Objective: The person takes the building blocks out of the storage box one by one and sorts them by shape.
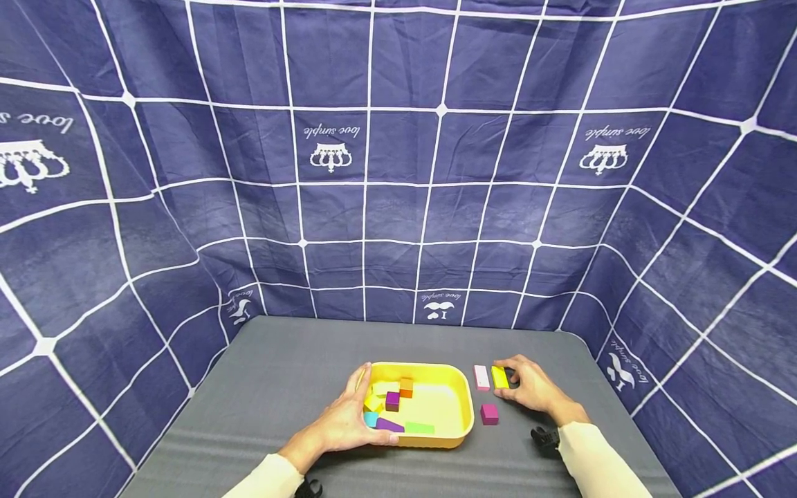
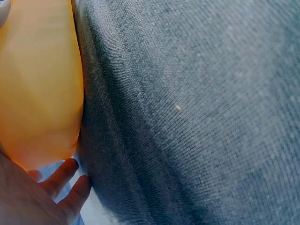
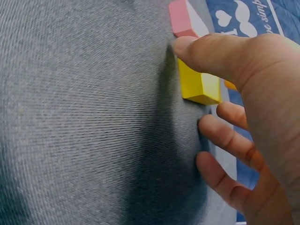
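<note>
"What has the left hand (image 1: 345, 418)?"
"The tray (image 1: 445, 408): thumb and fingers clamp its left end. Inside, right of that grip, sit a purple cube (image 1: 392, 401), then an orange cube (image 1: 406, 387)."
"Further right?"
"The pink block (image 1: 481, 377), just left of the right hand's (image 1: 534, 386) grip; the magenta cube (image 1: 490, 414), nearer the person than that grip."
"And the yellow block (image 1: 500, 377)?"
"In the right hand's grip, pinched between thumb and finger."
</note>
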